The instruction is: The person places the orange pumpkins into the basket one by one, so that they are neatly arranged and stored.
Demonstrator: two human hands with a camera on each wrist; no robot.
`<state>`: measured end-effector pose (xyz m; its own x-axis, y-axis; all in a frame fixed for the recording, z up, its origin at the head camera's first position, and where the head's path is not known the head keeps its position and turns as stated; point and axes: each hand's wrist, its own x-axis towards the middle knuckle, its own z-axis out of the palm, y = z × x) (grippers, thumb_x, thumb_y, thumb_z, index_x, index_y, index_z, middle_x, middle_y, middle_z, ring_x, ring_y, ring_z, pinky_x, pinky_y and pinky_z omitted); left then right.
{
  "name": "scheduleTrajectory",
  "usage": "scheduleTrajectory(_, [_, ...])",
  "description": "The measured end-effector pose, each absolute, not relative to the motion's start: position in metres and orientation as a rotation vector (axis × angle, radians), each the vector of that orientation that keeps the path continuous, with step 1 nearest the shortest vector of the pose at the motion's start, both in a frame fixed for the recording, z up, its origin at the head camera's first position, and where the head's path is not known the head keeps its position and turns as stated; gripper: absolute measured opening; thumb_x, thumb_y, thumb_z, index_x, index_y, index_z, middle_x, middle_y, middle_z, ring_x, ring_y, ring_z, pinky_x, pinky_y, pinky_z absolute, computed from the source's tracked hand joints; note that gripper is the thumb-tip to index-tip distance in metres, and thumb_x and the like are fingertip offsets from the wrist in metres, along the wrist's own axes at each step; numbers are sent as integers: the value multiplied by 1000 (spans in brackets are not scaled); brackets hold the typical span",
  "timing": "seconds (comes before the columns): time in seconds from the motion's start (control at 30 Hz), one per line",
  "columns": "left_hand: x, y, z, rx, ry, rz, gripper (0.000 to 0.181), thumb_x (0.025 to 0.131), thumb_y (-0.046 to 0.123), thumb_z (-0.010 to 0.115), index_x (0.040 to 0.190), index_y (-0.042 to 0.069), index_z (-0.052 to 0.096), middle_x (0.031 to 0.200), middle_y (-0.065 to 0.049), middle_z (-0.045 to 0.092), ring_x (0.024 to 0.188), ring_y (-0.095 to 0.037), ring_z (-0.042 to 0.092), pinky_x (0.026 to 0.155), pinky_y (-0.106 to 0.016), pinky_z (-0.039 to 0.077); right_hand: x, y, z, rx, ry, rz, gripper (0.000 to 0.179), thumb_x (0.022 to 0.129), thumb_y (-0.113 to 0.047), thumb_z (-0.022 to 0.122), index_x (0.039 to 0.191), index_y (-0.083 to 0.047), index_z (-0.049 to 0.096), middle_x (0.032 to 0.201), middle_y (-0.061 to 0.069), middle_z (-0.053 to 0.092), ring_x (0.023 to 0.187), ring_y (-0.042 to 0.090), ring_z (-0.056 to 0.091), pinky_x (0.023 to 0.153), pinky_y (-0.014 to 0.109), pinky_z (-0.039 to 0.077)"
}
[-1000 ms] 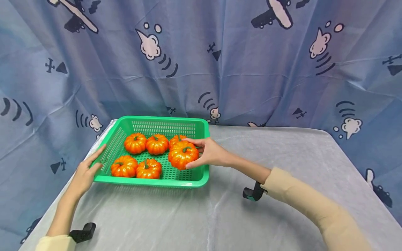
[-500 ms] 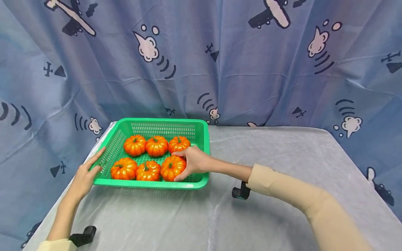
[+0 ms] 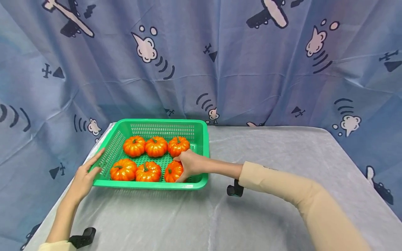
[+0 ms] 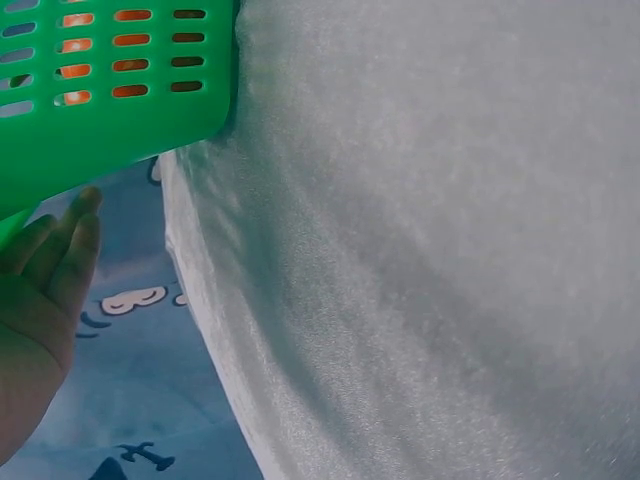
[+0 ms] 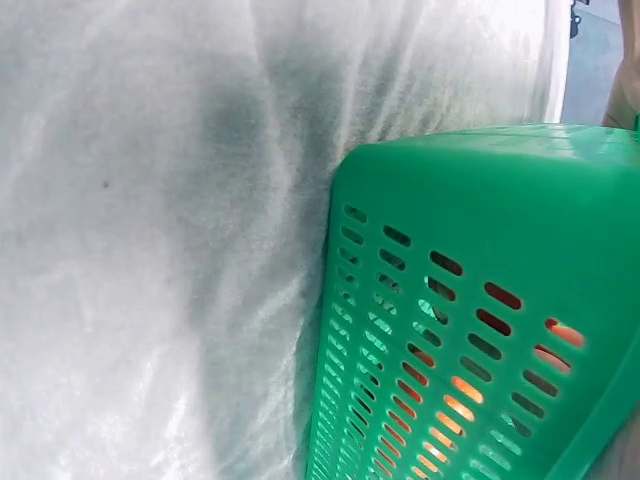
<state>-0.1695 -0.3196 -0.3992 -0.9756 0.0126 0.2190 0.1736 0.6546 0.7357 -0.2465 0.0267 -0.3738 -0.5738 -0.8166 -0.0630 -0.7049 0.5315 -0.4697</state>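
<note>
A green plastic basket with slotted walls stands on the covered table and holds small glossy orange pumpkins in two rows. Three lie at the back: a left one, a middle one and a right one. In front are a left pumpkin, a middle one and a right one. My right hand holds this front right pumpkin, thumb at its near side; the hand covers its right part. With straight fingers, my left hand rests against the basket's left rim.
A pale grey cloth covers the table, whose left edge runs close beside the basket. Behind it hangs a blue curtain with airplane prints. Black wrist cameras sit below the left wrist and the right wrist.
My right hand has lowered the pumpkin into the basket's front right and moved slightly toward me with it. The left hand has stayed at the rim.
</note>
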Motion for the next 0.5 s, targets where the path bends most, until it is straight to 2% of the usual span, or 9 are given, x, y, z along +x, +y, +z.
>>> scheduleTrajectory(0.13, [-169, -320, -400, -140, -2672, -1220, 57, 94, 6, 41, 150, 10, 33, 146, -28, 34, 130, -56, 30, 101, -71, 23, -249, 19, -377, -1149, 2482, -546, 62, 71, -32, 85, 117, 4, 65, 50, -9, 37, 47, 2, 37, 47, 13, 32])
scheduleTrajectory(0.27, [-168, -321, -403, -152, -2670, -1227, 56, 94, 6, 41, 150, 11, 32, 146, -28, 34, 130, -56, 30, 101, -71, 23, -251, 17, -376, -991, 2429, -564, 61, 70, -30, 85, 119, 1, 65, 59, -9, 47, 56, 3, 44, 52, 14, 38])
scheduleTrajectory(0.37, [-169, -321, -404, -164, -2675, -1229, 56, 95, 6, 40, 150, 10, 31, 147, -28, 33, 129, -56, 30, 100, -72, 24, -251, 17, -375, -887, 2433, -523, 51, 66, -26, 89, 108, -3, 70, 65, -8, 53, 61, 5, 47, 56, 15, 42])
scheduleTrajectory(0.5, [-170, -321, -402, -164, -2676, -1222, 57, 94, 6, 41, 150, 11, 32, 147, -27, 33, 130, -56, 30, 100, -72, 24, -252, 13, -376, -810, 2481, -404, 38, 61, -22, 91, 89, -6, 71, 66, -6, 54, 63, 7, 47, 57, 16, 44])
